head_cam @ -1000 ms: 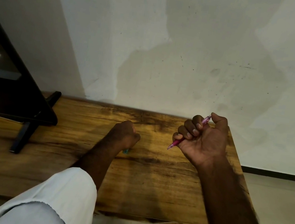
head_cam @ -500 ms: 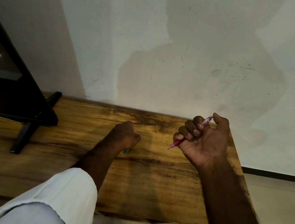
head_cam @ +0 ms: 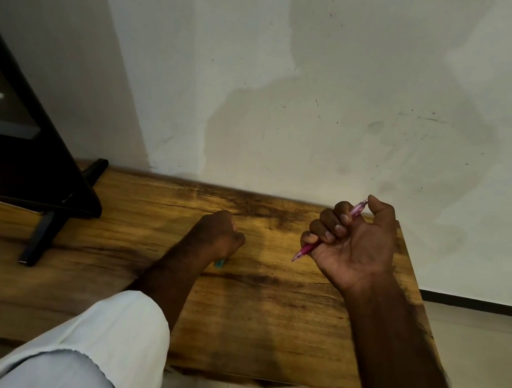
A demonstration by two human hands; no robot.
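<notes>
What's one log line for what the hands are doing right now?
right hand: grips pink pen, tip down-left | left hand: fist on table over teal thing, mostly hidden

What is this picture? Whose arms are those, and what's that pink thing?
The picture comes from a camera worn on a person's head, looking down at their own arms. The right hand grips a thin pink plastic pen. The left hand is a fist on the brown wooden table; a small teal thing pokes out under it, probably held. At the left stands a black flat screen on legs.
</notes>
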